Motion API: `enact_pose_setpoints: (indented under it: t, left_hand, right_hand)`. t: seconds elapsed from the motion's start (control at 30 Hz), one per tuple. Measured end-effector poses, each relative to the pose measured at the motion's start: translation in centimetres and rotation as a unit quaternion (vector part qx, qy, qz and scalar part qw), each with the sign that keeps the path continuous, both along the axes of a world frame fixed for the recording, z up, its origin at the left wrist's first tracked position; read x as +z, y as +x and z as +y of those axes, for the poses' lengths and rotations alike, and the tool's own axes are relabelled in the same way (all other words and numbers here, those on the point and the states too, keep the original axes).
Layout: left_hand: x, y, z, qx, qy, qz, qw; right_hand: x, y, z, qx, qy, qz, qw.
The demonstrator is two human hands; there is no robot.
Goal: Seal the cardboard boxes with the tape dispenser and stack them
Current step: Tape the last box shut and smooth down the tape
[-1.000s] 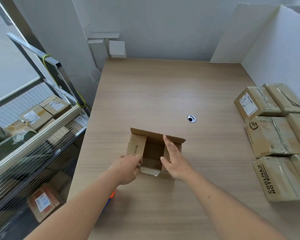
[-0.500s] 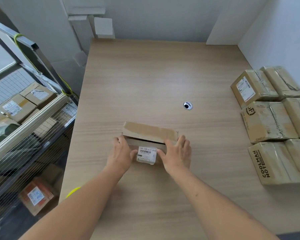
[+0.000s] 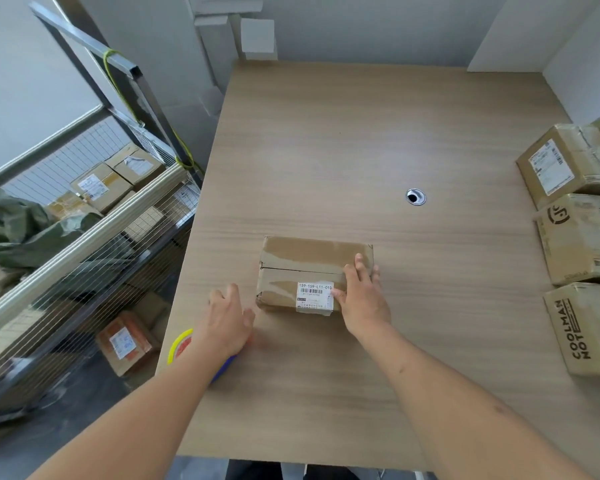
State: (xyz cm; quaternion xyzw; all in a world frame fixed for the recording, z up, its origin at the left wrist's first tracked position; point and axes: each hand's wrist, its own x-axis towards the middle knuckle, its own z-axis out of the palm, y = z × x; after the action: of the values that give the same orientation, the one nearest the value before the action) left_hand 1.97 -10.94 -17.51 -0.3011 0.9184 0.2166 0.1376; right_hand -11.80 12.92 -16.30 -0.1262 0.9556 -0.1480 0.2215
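A small cardboard box (image 3: 302,268) with both top flaps folded down lies on the wooden table (image 3: 361,140), a white barcode label on its near flap. My right hand (image 3: 361,296) presses flat on the box's right end and holds the flaps down. My left hand (image 3: 227,323) is off the box, to its left, fingers spread over the tape dispenser (image 3: 181,344). Of the dispenser, only the yellow-rimmed roll and a blue part under my wrist show at the table's left edge. Whether the hand touches it is hidden.
Several taped cardboard boxes (image 3: 575,237) sit in rows along the table's right edge. A round cable hole (image 3: 415,196) lies beyond the box. Left of the table stands a wire cage trolley (image 3: 84,244) with more parcels.
The box flaps went from open to folded shut. My left hand left the box and moved left and back over the tape dispenser; my right hand stayed pressing on the box.
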Motion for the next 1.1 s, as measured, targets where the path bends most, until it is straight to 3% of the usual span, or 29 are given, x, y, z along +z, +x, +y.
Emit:
enact_pose_setpoints:
  t: [0.17, 0.27, 0.4, 0.57, 0.7, 0.9, 1.03, 1.1]
  left_hand:
    - [-0.1, 5.7, 0.1, 0.013, -0.092, -0.119, 0.989]
    - [-1.0, 8.2, -0.4, -0.018, -0.118, -0.127, 0.985]
    - [-1.3, 9.7, 0.1, -0.029, -0.116, -0.061, 0.991]
    - [1.6, 10.1, -0.5, 0.038, 0.000, 0.139, 0.990]
    - [4.5, 8.0, -2.2, -0.092, 0.005, 0.219, 0.971]
    - [6.4, 3.3, -1.5, -0.333, -0.048, 0.174, 0.925]
    - [5.6, 1.8, -0.5, -0.424, -0.095, 0.139, 0.890]
    - [4.9, 1.8, -0.1, -0.448, -0.125, 0.145, 0.873]
  right_hand:
    - [0.1, 1.6, 0.0, 0.025, -0.003, -0.006, 1.000]
    - [0.2, 2.3, 0.3, 0.034, -0.011, -0.006, 0.999]
    - [0.4, 2.8, 0.7, 0.041, -0.008, -0.010, 0.999]
    - [0.4, 3.9, 1.0, 0.030, 0.006, -0.010, 0.999]
    - [0.7, 6.1, 0.6, 0.033, 0.017, -0.007, 0.999]
    - [0.1, 10.7, 0.5, 0.054, 0.047, 0.069, 0.995]
    - [-0.9, 10.5, 2.0, 0.064, -0.004, 0.185, 0.981]
    - [-0.9, 9.5, 2.3, 0.049, -0.097, 0.167, 0.980]
